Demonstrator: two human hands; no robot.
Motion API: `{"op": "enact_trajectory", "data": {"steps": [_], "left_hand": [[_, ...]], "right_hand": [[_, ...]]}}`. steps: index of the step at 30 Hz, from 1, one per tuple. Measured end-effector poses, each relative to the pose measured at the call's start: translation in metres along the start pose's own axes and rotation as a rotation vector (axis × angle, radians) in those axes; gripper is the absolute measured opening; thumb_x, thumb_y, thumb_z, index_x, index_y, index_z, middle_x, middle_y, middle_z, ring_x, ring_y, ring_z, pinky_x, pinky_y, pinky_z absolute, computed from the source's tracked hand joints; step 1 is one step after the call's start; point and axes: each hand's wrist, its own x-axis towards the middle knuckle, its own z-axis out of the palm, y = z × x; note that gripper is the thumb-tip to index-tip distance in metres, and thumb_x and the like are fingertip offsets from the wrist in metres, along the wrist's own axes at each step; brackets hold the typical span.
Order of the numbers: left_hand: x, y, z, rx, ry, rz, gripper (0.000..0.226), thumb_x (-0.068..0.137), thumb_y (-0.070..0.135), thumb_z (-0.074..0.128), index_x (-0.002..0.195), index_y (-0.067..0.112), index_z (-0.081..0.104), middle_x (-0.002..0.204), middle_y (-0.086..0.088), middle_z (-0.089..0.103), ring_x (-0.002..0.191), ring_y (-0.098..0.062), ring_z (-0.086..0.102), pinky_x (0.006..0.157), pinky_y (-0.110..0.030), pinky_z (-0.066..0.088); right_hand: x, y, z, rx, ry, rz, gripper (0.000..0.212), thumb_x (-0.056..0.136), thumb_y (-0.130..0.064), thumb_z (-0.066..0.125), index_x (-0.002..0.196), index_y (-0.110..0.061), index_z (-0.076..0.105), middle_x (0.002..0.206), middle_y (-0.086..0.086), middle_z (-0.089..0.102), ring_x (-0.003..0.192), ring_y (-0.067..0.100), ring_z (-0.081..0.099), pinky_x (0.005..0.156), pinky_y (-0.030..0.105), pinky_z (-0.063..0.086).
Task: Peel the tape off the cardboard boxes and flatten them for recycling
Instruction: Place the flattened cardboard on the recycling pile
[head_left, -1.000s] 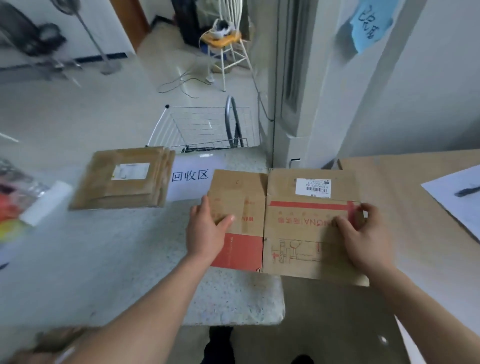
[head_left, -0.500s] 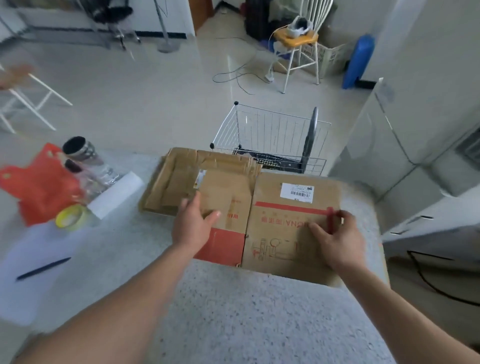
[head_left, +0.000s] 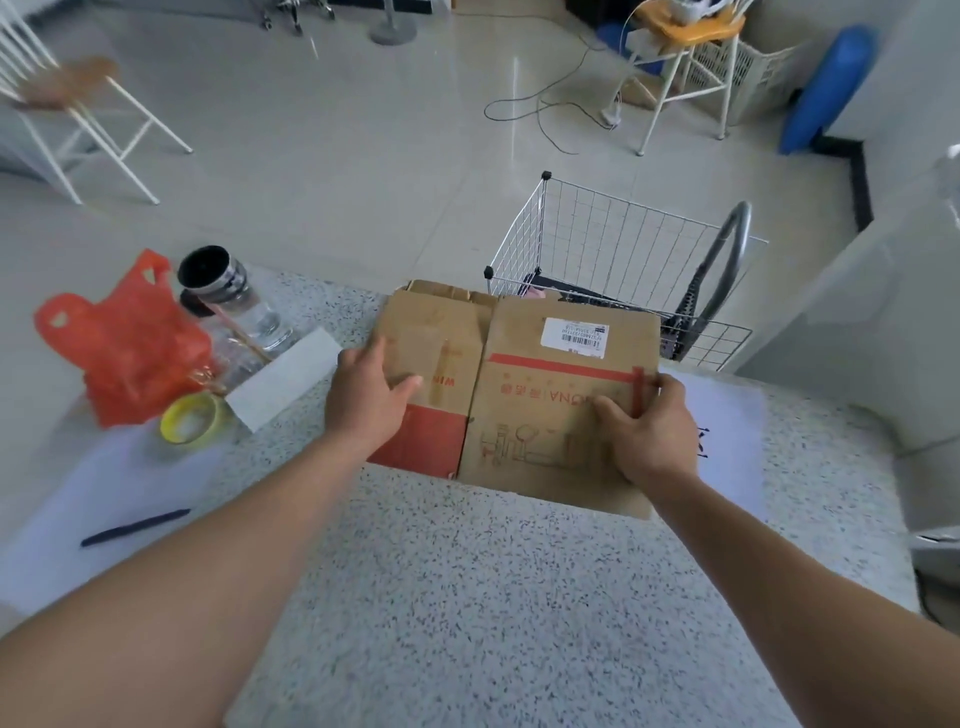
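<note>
- Resting on a speckled table (head_left: 467, 597), a flattened box (head_left: 524, 400) is pinned by both hands.
- The left hand (head_left: 366, 402) is laid open and flat on the box's left panel.
- The box's right edge is gripped by the right hand (head_left: 652, 434), thumb on top.
- A pen (head_left: 135, 527), yellow tape roll (head_left: 189, 426), red bag (head_left: 124, 353) and jar (head_left: 228, 296) are seen at left.
- More cardboard (head_left: 447, 291) is partly covered by the box's far edge.
- A wire basket (head_left: 623, 270) is seen beyond the table.

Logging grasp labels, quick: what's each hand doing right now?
Left hand: open, flat on the flattened box.
Right hand: gripping the box's right edge.
</note>
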Motion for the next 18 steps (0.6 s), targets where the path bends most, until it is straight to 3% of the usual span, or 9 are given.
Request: {"op": "enact_trajectory", "data": {"steps": [5,15,18], "left_hand": [[0.006,-0.009,-0.016,0.038,0.017,-0.004,0.074,0.089,0.044,0.068,0.15,0.019,0.033,0.14,-0.012,0.039,0.122,-0.03,0.052,0.1,-0.043,0.048],[0.064,-0.022,-0.001,0.071,-0.032,0.046,0.08,0.089,0.049,0.066,0.154,0.023,0.028,0.15,-0.013,0.032,0.134,-0.033,0.038,0.106,-0.047,0.042],[0.085,-0.032,0.013,0.078,-0.041,0.055,0.076,0.091,0.05,0.064,0.154,0.023,0.03,0.151,-0.011,0.03,0.135,-0.033,0.036,0.106,-0.048,0.043]], "right_hand": [[0.005,-0.01,0.014,0.027,-0.039,-0.032,0.061,0.088,-0.04,0.073,0.134,-0.015,0.043,0.106,-0.007,0.055,0.093,0.016,0.053,0.078,0.028,0.042],[0.03,-0.019,0.054,-0.037,0.057,-0.016,0.05,0.085,-0.042,0.071,0.122,-0.02,0.046,0.111,-0.005,0.059,0.092,0.017,0.059,0.073,0.032,0.046],[0.042,-0.021,0.073,-0.108,0.088,-0.01,0.053,0.083,-0.044,0.068,0.125,-0.019,0.045,0.116,0.001,0.055,0.097,0.021,0.059,0.078,0.037,0.05]]}}
